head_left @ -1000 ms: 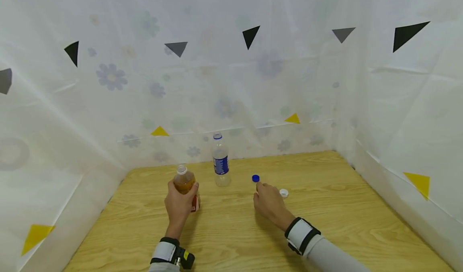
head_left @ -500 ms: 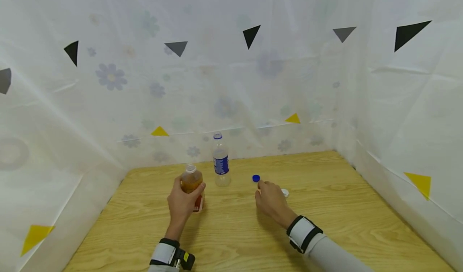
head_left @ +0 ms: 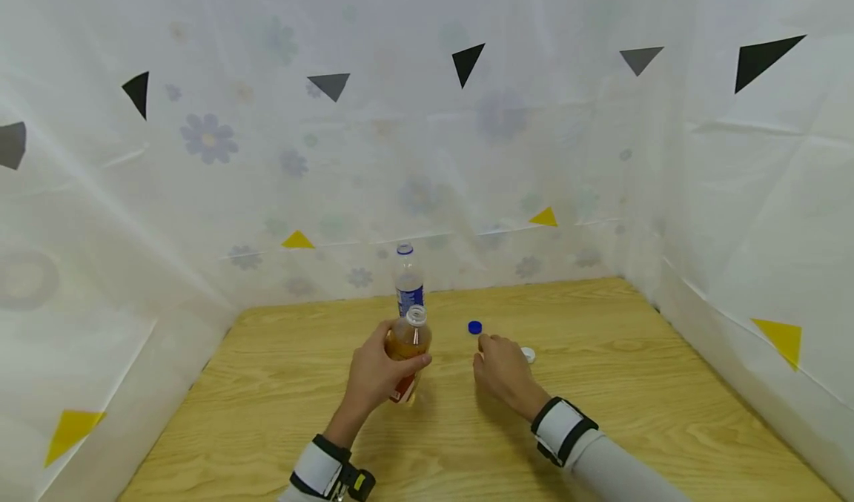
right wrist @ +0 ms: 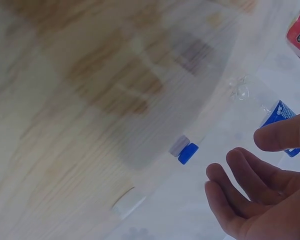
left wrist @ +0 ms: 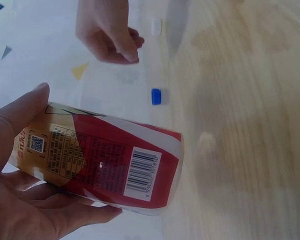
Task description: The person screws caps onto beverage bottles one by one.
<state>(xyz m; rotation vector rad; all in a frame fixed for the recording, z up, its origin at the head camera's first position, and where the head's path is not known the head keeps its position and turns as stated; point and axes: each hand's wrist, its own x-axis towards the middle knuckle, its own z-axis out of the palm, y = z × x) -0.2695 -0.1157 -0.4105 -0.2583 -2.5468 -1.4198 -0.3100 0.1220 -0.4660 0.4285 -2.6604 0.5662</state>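
Left hand [head_left: 373,372] grip is wrapped round a bottle of amber drink [head_left: 408,342], thumb on one side, fingers on the other. Bottle is near mid-counter [head_left: 634,413], left of both caps, mouth open; can't tell if its base touches the counter. Right hand [head_left: 503,368] grip is half wide, fingers loosely bent, thumb apart, holding nothing; nearest thing is the blue cap [head_left: 475,328], just beyond the fingertips. White cap [head_left: 528,354] lies beside that hand, toward the counter's right edge. Clear bottle [head_left: 410,294] stands upright toward the back edge, straight behind the amber one, which blocks the way to it from the front. Pale sheeting [head_left: 427,153] with flowers and triangles walls off the back and both side edges.

Head view: clear bottle's lower part hidden by the amber bottle, white cap partly behind the right hand, counter's near edge and both sleeves cut off. Left wrist: barcode clear, small label print blurred. Right wrist: amber bottle's red label cut off at the top right corner.
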